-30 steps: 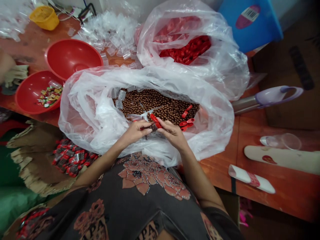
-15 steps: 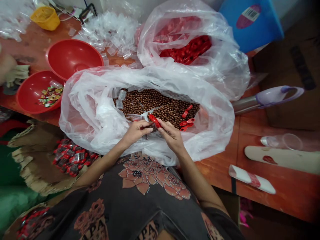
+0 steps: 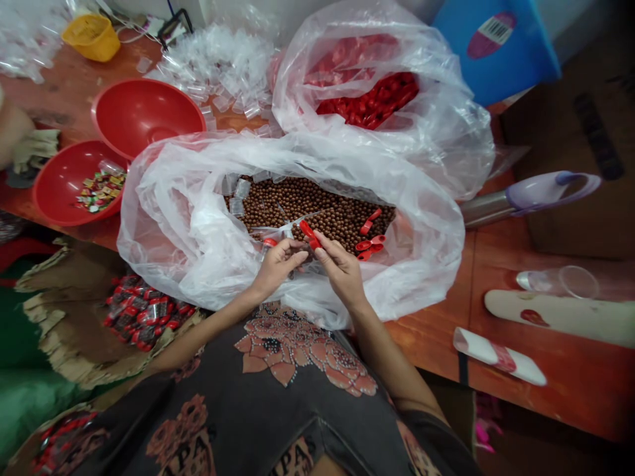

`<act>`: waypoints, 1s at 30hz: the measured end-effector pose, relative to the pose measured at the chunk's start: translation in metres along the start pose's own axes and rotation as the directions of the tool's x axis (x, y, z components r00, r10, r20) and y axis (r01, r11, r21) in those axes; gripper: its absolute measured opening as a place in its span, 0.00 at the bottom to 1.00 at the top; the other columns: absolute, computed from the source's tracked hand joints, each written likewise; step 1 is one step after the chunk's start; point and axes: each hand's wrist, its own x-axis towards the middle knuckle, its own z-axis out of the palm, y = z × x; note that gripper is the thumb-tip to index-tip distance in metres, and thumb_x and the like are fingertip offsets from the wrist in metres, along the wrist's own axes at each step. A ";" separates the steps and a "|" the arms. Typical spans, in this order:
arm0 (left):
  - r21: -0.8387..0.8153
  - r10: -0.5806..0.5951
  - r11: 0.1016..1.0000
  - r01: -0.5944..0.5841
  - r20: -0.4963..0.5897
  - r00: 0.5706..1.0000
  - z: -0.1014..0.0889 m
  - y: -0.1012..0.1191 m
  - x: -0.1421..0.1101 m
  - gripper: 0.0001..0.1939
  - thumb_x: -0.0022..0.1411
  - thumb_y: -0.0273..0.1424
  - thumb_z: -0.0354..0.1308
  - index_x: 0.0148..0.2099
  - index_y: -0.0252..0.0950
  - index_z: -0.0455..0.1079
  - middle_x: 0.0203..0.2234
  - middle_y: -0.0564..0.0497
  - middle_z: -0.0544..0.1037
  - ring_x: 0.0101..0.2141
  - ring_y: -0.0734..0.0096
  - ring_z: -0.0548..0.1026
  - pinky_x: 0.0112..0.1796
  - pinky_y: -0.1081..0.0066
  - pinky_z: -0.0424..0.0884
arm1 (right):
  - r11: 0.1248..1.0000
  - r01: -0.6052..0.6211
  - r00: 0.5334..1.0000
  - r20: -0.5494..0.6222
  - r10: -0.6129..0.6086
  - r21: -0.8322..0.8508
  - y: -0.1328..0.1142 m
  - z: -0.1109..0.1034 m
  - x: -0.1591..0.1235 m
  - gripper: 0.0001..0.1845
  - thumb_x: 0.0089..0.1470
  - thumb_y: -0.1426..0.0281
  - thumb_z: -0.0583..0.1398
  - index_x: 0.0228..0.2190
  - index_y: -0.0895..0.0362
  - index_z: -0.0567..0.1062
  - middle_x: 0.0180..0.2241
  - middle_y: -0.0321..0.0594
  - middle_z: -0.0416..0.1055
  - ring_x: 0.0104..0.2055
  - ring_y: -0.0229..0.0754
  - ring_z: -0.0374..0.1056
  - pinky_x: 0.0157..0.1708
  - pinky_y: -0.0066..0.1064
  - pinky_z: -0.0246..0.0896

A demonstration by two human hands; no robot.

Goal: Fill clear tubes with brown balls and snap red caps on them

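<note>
Red plastic spoon (image 3: 309, 235) sits pinched in our right grip (image 3: 340, 271), its long axis slanting up and left over the brown beads (image 3: 322, 211); our curled left grip (image 3: 278, 264) lies just beside its lower end, and we cannot tell whether it holds anything.

Small red plastic piece (image 3: 309, 234) pinched in the fingers (image 3: 321, 244) of the right hand (image 3: 340, 271), just beside the left hand (image 3: 278, 261), curled, its grip hidden. Both hands above brown balls (image 3: 317, 205) inside a clear plastic bag (image 3: 163, 225), loose red pieces (image 3: 370, 243) lying on top. Farther off, a second bag (image 3: 446, 145) of red pieces, a red bowl (image 3: 143, 109), another bowl (image 3: 49, 192) of wrapped sweets, and a heap of clear wrappers (image 3: 213, 66), all on a wooden surface (image 3: 431, 350).
</note>
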 end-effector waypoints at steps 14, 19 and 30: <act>0.043 0.084 0.995 -0.088 0.087 0.993 0.005 0.001 0.000 0.17 0.66 0.47 0.54 0.41 0.38 0.59 0.32 0.51 0.68 0.28 0.73 0.72 0.21 0.75 0.70 | 0.999 -0.044 0.997 0.069 0.044 -0.002 0.001 -0.001 -0.002 0.21 0.63 0.62 0.56 0.57 0.45 0.71 0.41 0.38 0.77 0.43 0.43 0.71 0.47 0.42 0.68; 0.153 0.160 0.974 -0.169 0.073 0.984 0.004 0.000 -0.002 0.16 0.69 0.47 0.48 0.40 0.39 0.59 0.27 0.53 0.69 0.23 0.77 0.67 0.24 0.71 0.66 | 1.000 -0.016 0.998 0.066 0.017 -0.009 -0.002 0.001 -0.001 0.21 0.64 0.63 0.56 0.58 0.43 0.70 0.47 0.38 0.77 0.46 0.43 0.71 0.49 0.42 0.67; 0.297 0.279 0.925 -0.236 -0.111 0.954 0.005 0.005 -0.001 0.13 0.68 0.43 0.51 0.36 0.39 0.61 0.29 0.52 0.67 0.32 0.70 0.66 0.36 0.66 0.66 | 0.835 0.300 0.952 0.199 -0.232 -0.461 0.003 0.008 0.000 0.43 0.59 0.56 0.61 0.68 0.46 0.49 0.59 0.46 0.69 0.52 0.53 0.68 0.51 0.49 0.63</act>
